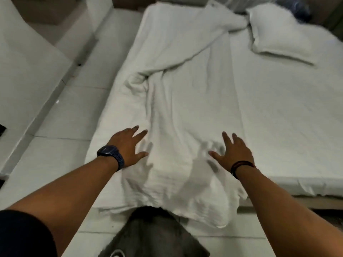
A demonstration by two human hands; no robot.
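Observation:
A white crumpled blanket [178,101] lies lengthwise along the left half of a white bed [278,127], its near end hanging over the foot edge. My left hand [128,145], with a dark watch on the wrist, is spread with straight fingers at the blanket's left edge. My right hand [233,151], with a dark wrist band, is spread with straight fingers over the blanket's right side. Whether the palms touch the cloth or hover just above it is unclear; both cast shadows on it. Neither hand holds anything.
A white pillow [282,34] lies at the bed's far right. The blanket is bunched near the head of the bed. Pale tiled floor [61,149] runs along the left, beside a second white bed [27,71]. A dark bundle [298,6] sits at the far right corner.

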